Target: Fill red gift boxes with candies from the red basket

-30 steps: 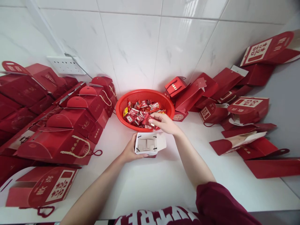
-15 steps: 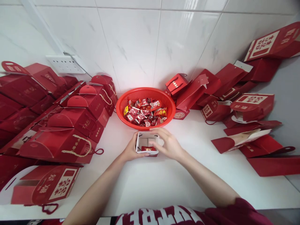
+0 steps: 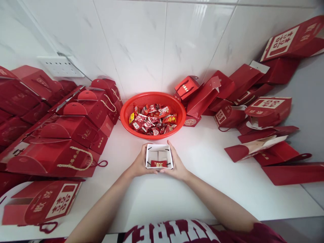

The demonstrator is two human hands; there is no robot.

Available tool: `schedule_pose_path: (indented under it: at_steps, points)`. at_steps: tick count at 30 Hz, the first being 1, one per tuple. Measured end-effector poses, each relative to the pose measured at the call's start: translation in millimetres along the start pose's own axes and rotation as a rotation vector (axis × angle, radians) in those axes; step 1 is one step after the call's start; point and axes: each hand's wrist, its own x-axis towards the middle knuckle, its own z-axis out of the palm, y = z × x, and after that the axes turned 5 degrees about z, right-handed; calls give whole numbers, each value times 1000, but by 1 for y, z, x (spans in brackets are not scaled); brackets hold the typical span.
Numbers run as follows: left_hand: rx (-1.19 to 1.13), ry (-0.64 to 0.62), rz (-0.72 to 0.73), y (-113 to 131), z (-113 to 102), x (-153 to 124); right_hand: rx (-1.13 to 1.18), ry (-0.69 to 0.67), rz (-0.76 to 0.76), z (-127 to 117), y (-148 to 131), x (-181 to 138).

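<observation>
Between my two hands is a small gift box (image 3: 159, 148), its top open and its white inside facing me. My left hand (image 3: 138, 164) wraps its left side, and my right hand (image 3: 179, 166) wraps its right side, thumbs near the front edge. A red wrapped candy (image 3: 159, 163) with gold print lies inside, by the near wall. Dark cord ends poke through the box walls. Just beyond the box stands a red plastic basket (image 3: 124, 116) holding many wrapped candies (image 3: 154, 119) in red, white and yellow.
Red gift boxes (image 3: 76, 125) with rope handles crowd the left of the white counter (image 3: 162, 199). More red boxes (image 3: 268, 111), some lying folded, are piled at the right. Behind is a tiled wall (image 3: 141, 44) with a socket panel (image 3: 60, 66) and cable.
My right hand has come down from over the box opening and now grips its right side. The box is turned more squarely toward me. The view has shifted slightly.
</observation>
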Motion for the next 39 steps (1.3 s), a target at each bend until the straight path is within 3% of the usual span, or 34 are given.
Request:
schedule_pose_path:
  at_steps: [23,29,35,39]
  points:
    - [-4,0,-44,6,1,1,4,28,-19,1,-2,4]
    - [188,-44,-21,23,-15,-6,20,46,-11,-1,0,4]
    - [664,158,-25,74,-46,-9,46,42,-13,-2,0,3]
    - [830,350,31,102,-72,31,44,25,-16,-3,0,2]
